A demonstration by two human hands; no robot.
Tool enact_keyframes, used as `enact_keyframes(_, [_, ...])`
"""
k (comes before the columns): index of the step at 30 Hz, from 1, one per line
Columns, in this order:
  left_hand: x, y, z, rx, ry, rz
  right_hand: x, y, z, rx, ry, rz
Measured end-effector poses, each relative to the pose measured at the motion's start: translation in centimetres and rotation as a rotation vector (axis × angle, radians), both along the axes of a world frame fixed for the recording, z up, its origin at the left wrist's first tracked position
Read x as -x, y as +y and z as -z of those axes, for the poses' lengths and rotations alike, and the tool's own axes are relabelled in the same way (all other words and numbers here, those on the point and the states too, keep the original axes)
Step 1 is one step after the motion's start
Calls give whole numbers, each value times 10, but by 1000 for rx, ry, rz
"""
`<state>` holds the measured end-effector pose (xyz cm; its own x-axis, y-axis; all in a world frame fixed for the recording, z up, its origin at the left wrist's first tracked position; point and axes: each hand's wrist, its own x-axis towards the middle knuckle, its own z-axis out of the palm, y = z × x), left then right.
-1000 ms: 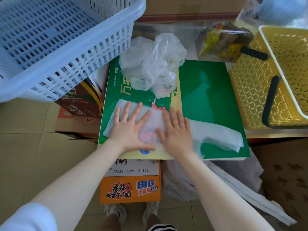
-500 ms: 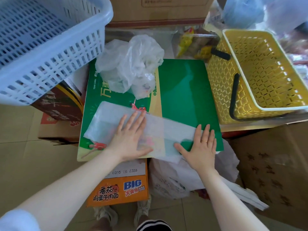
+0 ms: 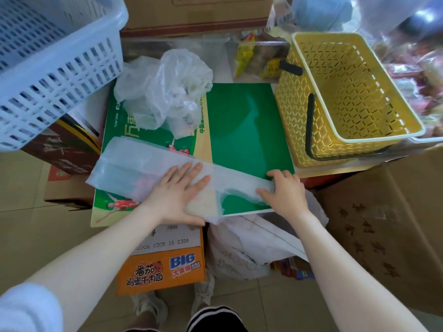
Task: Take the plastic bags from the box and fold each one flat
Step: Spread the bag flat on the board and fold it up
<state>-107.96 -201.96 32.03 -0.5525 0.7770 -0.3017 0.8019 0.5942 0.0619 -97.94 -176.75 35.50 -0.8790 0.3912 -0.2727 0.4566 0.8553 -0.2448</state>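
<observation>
A long translucent white plastic bag lies flattened across the green printed board. My left hand presses flat on the bag's middle, fingers straight and spread. My right hand is at the bag's right end near the board's corner, fingers curled over the thin edge and gripping it. A crumpled clear plastic bag sits at the far side of the board.
A pale blue slotted basket hangs over the far left. A yellow basket with black handles stands to the right. Cardboard boxes surround the board, an orange noodle box is below it, and white bags lie beneath.
My right hand slid rightwards along the bag to its end and now curls on its edge. The bag is stretched out longer. My left hand stayed pressing the middle.
</observation>
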Motion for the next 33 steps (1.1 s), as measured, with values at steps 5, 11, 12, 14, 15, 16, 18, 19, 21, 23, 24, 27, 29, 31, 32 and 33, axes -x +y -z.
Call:
enact_keyframes(5, [5,-7,-12,-50,-95,-95,13,-10,-7,437,-44,54])
enact_keyframes(11, [-8,34,-14,-175,-106,-349,17,-5,-19,703,72,293])
enact_keyframes(12, [-11,37,-10,-116,-95,-336,16,-4,-18,603,48,268])
enact_keyframes(14, [-17,36,-2,-28,-63,-292,14,-6,-14,430,-21,176])
enact_keyframes(15, [-18,34,1,-8,-32,-261,14,-9,-13,386,-30,147])
enact_keyframes(16, [-18,31,2,-4,-6,-231,14,-13,-12,361,-22,139])
enact_keyframes(18, [-16,27,3,-3,4,-189,16,-24,-14,358,-16,173])
enact_keyframes(19, [-15,25,4,3,-2,-179,18,-28,-15,378,-41,199])
enact_keyframes(21, [-14,21,2,11,-10,-161,24,-33,-17,470,-124,259])
enact_keyframes(23, [-17,16,0,-23,-2,-116,27,-37,-22,555,-191,275])
enact_keyframes(24, [-21,12,-2,-74,13,-76,28,-37,-24,577,-205,265])
enact_keyframes(27, [-41,0,-5,-204,2,15,25,-37,-37,718,-223,232])
enact_keyframes(29, [-54,-5,-2,-276,-16,1,21,-39,-48,964,-188,224])
enact_keyframes(31, [-66,-8,2,-378,-43,-89,18,-42,-59,1126,-154,148])
enact_keyframes(32, [-70,-9,2,-440,-77,-137,17,-45,-65,1135,-125,88])
enact_keyframes(33, [-72,-10,-1,-524,-154,-199,17,-46,-71,1139,-104,23])
